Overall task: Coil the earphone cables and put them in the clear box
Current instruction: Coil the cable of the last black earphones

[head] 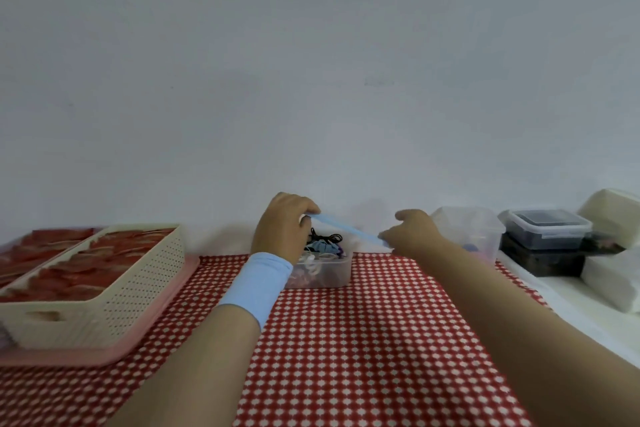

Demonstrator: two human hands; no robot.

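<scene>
Fingers (309, 210) of the left hand (282, 227) and right hand (412, 230) pinch opposite ends of a thin pale-blue plastic lid (346, 229). Its long axis slants left to right, directly above the clear plastic box (329, 276) holding the coiled earphone cables (323, 246).

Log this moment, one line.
left hand grips blue lid | right hand holds other end | lid tilted over clear box | coiled cables inside

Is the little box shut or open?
Open. The left hand and right hand hold the blue lid tilted above the clear box, with cables showing underneath.
</scene>
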